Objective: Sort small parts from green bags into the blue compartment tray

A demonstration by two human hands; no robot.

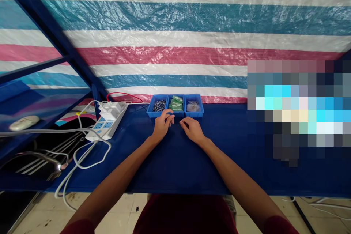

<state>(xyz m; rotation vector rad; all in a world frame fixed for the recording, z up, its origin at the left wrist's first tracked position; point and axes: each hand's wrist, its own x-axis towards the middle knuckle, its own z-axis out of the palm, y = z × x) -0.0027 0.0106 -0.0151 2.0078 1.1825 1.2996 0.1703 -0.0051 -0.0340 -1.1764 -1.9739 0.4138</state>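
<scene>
Three small blue bins stand side by side against the striped sheet. The left bin (pixel 149 113) has many small dark and silvery metal pieces (pixel 159 106) in it. Green-and-white pieces (pixel 176 103) fill the middle bin (pixel 179 113), and clear plastic bags or pieces (pixel 193 106) lie in the right bin (pixel 202 109). My left hand (pixel 162 126) is just in front of the left and middle bins, fingers bent toward the thumb. Before the right bin, my right hand (pixel 193 129) has its fingers curled in. Anything between the fingertips of either hand is too small to make out.
On the left, a white power strip (pixel 105 124) holds plugged-in adapters, with loose white cables (pixel 82 166) hanging over the blue table's (pixel 175 168) front edge. A white mouse (pixel 24 123) lies on a shelf at far left. The right side is pixelated.
</scene>
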